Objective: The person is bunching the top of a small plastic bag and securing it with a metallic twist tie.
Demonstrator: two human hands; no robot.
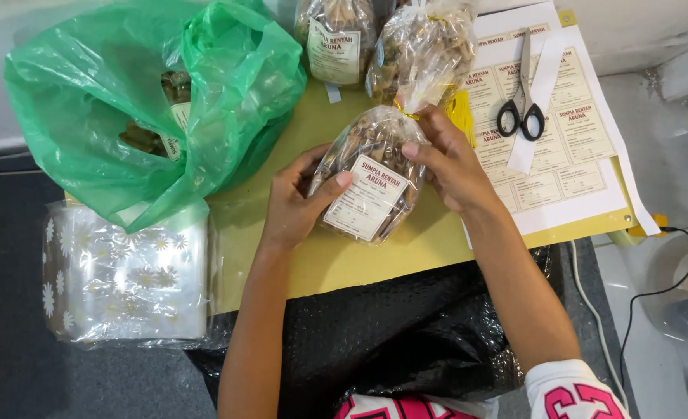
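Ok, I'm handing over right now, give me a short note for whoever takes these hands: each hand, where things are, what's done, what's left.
Left hand: grips the clear snack bag on its left side, thumb on the label.
Right hand: holds the bag's right side, fingers on the label's top edge.
Bag lies on the yellow board, tied with a yellow twist.
Done: label is on this bag; two labelled bags stand behind, more in the green plastic bag.
Left: label sheet with scissors on it sits to the right.
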